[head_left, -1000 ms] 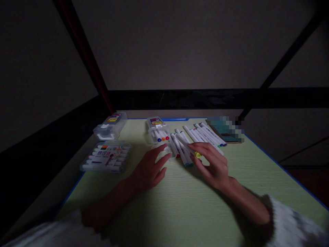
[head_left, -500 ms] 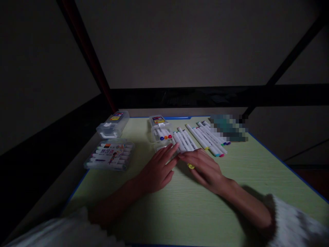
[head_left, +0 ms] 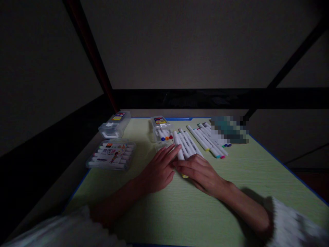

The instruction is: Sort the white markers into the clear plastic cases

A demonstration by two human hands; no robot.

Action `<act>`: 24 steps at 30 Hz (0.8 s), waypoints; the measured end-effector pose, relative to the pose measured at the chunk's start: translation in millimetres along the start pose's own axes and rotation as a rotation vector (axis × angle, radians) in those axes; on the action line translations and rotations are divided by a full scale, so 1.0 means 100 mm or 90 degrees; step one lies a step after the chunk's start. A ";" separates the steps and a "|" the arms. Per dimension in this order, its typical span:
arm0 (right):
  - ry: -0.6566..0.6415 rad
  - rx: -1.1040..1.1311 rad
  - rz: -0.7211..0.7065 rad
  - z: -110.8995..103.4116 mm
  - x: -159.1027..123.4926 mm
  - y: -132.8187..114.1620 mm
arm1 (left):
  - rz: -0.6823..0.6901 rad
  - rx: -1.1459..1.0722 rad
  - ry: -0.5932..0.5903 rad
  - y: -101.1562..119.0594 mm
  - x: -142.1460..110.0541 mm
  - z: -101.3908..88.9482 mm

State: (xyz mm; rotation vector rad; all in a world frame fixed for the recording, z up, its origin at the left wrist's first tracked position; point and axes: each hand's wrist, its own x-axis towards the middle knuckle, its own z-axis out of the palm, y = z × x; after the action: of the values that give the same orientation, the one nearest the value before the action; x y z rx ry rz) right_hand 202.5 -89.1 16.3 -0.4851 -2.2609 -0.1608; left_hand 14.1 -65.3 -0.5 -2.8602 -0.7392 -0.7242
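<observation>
In the head view, my right hand (head_left: 200, 173) is closed on a white marker (head_left: 178, 143) with yellow ends, which slants away from me beside a row of other white markers (head_left: 189, 143). My left hand (head_left: 159, 171) lies to its left with fingers stretched out, its fingertips close to the marker and to my right fingers. Behind the left fingers is a clear plastic case (head_left: 155, 135), partly hidden by them; markers with blue, orange and red ends show inside it.
A second group of markers (head_left: 210, 142) lies to the right, near a blurred-out flat object (head_left: 228, 130). At the left stand a closed clear case (head_left: 120, 121) and a clear pack of markers (head_left: 110, 154). The table (head_left: 164, 219) has a blue edge.
My right hand has moved slightly left and nearer to me with the yellow-ended marker, which now shows more of its barrel beside the row. My left hand has hardly moved.
</observation>
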 end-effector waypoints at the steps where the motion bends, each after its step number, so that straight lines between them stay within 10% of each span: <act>1: 0.006 -0.001 -0.003 0.00 0.00 0.00 | 0.001 0.002 0.011 0.00 0.00 -0.01; 24: 0.021 0.078 0.100 0.06 -0.07 0.05 | -0.044 0.020 0.106 -0.07 -0.03 0.03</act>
State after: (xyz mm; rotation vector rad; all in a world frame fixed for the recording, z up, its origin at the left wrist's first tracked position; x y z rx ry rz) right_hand 204.3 -85.3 7.2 -0.5864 -2.1744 0.0493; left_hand 9.4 -59.5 -4.5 -2.7163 -0.8208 -0.9379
